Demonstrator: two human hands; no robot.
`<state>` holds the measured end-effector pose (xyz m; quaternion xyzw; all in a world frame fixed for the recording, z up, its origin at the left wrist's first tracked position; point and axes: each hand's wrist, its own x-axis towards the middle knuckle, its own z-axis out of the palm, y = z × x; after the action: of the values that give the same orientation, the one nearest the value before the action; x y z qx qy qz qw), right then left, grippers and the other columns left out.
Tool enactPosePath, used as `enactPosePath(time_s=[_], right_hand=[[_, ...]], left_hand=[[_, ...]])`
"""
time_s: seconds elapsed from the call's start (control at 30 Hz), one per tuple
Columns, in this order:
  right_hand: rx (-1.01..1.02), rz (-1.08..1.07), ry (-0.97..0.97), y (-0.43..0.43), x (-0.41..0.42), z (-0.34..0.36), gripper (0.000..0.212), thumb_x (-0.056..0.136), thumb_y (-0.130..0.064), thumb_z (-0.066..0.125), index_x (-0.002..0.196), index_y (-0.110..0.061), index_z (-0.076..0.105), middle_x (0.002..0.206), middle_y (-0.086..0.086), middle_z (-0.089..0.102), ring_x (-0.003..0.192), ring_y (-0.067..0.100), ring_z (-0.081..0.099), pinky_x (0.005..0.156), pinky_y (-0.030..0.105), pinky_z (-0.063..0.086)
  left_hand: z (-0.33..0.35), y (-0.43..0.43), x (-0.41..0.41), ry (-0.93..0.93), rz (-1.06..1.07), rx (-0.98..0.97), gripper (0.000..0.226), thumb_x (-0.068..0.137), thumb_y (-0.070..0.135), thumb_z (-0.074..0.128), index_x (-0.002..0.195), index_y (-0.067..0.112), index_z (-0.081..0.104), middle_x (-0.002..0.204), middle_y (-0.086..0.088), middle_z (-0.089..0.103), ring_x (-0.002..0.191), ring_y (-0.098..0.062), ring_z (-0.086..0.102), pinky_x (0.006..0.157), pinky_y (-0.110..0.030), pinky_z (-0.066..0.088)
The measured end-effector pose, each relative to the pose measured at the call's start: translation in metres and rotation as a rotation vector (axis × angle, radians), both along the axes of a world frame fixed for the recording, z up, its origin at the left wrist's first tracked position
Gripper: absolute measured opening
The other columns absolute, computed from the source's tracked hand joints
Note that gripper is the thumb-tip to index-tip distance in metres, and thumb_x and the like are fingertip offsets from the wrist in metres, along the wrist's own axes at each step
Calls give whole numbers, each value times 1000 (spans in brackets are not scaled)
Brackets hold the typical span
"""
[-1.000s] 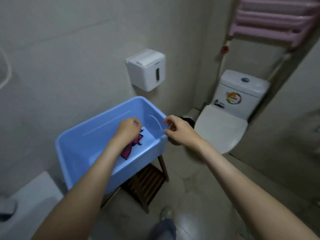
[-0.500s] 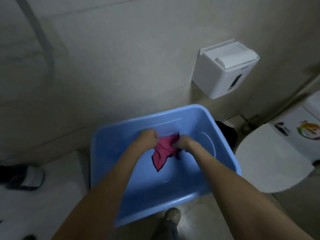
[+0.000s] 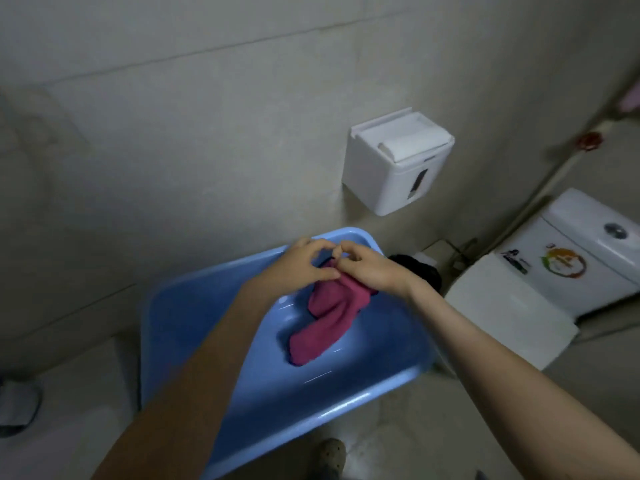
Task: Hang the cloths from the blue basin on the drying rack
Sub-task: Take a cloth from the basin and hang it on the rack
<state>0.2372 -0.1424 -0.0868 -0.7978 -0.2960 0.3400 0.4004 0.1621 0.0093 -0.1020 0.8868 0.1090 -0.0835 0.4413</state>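
One rectangular blue plastic basin (image 3: 180,323) fills the lower left, set against the tiled wall. Over its far end the left hand (image 3: 299,268) curls thumb and forefinger onto the top of a crumpled magenta cloth (image 3: 329,320). The cloth hangs from the fingers with its lower end lying on the basin floor. Close beside it, the right hand (image 3: 369,271) pinches the same top edge, so the two sets of fingertips nearly touch. The step in hand looks like finding the hem and opening the cloth out. To do it well, slide the pinches apart along one edge until each holds a corner. Then lift until the tail clears the rim and let any water fall into the basin. Further right are a white plastic wall-mounted tissue box (image 3: 394,164) and a white ceramic toilet (image 3: 561,271). Whether the pink blur (image 3: 630,98) at the upper right edge is the drying rack, I cannot tell.
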Motion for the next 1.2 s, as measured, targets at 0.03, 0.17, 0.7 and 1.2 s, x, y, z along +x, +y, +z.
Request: enactPosePath(time_s=[0.03, 0.17, 0.7, 1.2], right_hand=[[66, -22, 5, -13, 0, 12, 18, 92, -11, 50, 78, -23, 51, 75, -3, 49, 68, 7, 42, 66, 23, 36], [302, -31, 86, -72, -10, 61, 5, 83, -17, 56, 89, -18, 55, 71, 1, 46, 65, 8, 41, 59, 21, 32], [469, -1065, -343, -430, -154, 112, 20, 101, -10, 35, 84, -12, 45, 45, 15, 48, 41, 30, 47, 31, 22, 27], [180, -1926, -716, -601, -339, 100, 19, 98, -13, 47, 80, -11, 48, 44, 10, 46, 31, 14, 47, 31, 24, 31]], left_hand=[[15, -8, 3, -11, -39, 0, 59, 59, 52, 68, 97, 7, 65, 102, -8, 60, 99, -18, 56, 91, -29, 40], [74, -53, 8, -76, -164, -110, 35, 57, 49, 63, 65, 15, 56, 67, 3, 48, 69, -8, 42, 67, -27, 33], [154, -383, -24, -281, -893, 337, 32, 81, 48, 67, 95, 21, 57, 90, 5, 58, 85, -13, 52, 68, -28, 36], [140, -588, -51, -180, -1335, -239, 18, 82, 19, 72, 71, 19, 59, 64, 3, 55, 56, -5, 50, 52, -19, 40]])
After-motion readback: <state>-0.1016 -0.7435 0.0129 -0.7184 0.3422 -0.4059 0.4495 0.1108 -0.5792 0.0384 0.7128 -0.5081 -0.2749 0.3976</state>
